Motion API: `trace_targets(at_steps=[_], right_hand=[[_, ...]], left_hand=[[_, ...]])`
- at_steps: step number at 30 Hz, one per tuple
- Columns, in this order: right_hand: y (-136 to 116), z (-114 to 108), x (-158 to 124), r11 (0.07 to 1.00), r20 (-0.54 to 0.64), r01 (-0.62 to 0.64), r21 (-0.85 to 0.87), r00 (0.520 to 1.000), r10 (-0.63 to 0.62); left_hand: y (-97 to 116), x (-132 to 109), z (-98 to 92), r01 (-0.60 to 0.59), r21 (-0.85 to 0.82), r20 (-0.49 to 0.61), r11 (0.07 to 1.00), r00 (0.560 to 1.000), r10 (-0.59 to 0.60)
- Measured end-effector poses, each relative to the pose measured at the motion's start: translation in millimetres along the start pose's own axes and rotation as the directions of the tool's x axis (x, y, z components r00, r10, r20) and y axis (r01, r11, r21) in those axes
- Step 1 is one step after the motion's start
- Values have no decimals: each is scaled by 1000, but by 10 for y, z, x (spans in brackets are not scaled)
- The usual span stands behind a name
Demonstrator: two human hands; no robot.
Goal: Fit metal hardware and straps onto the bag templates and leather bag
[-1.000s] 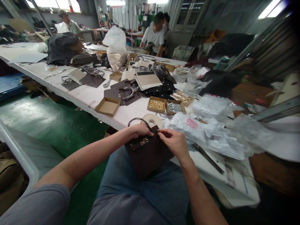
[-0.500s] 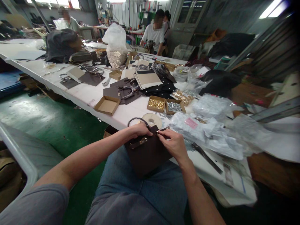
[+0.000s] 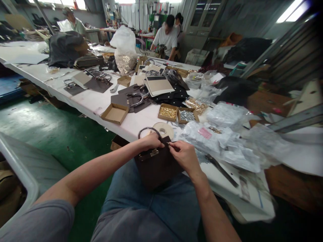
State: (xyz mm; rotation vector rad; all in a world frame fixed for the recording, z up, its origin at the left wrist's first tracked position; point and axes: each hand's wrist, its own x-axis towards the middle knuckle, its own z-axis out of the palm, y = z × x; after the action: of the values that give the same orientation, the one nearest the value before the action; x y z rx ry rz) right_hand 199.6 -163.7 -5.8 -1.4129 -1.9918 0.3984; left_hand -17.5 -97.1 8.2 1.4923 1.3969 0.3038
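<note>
A dark brown bag panel [image 3: 158, 171] rests on my lap, leaning toward the table edge. Its rounded handle [image 3: 145, 129] arches up at the top, and a metal clasp [image 3: 153, 153] sits on its front. My left hand [image 3: 152, 141] is closed on the panel's upper edge beside the handle. My right hand [image 3: 183, 151] pinches a small shiny metal piece [image 3: 168, 143] against the panel near its top edge; its exact kind is too small to make out. Just beyond lies a roll of pale tape [image 3: 163, 130].
Cardboard trays of gold fittings [image 3: 167, 112] and silver fittings [image 3: 186, 115] stand ahead, with an empty cardboard tray [image 3: 114, 113] to their left. Plastic bags [image 3: 209, 137] and a dark strap [image 3: 223, 171] lie right. A grey bin [image 3: 32, 168] stands left. Other people work farther back.
My right hand has shifted very slightly left with the small metal piece at the panel. My left hand keeps its place, and the view has moved a little.
</note>
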Motion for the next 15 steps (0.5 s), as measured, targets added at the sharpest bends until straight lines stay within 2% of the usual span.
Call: trace_targets(at_steps=[7, 15], right_hand=[[-149, -81, 62, 974, 77, -81, -211, 992, 99], [-366, -38, 42, 892, 64, -223, -393, 961, 268]], left_hand=[[87, -74, 34, -52, 102, -22, 993, 998, 55], [94, -105, 80, -157, 141, -78, 978, 983, 169]])
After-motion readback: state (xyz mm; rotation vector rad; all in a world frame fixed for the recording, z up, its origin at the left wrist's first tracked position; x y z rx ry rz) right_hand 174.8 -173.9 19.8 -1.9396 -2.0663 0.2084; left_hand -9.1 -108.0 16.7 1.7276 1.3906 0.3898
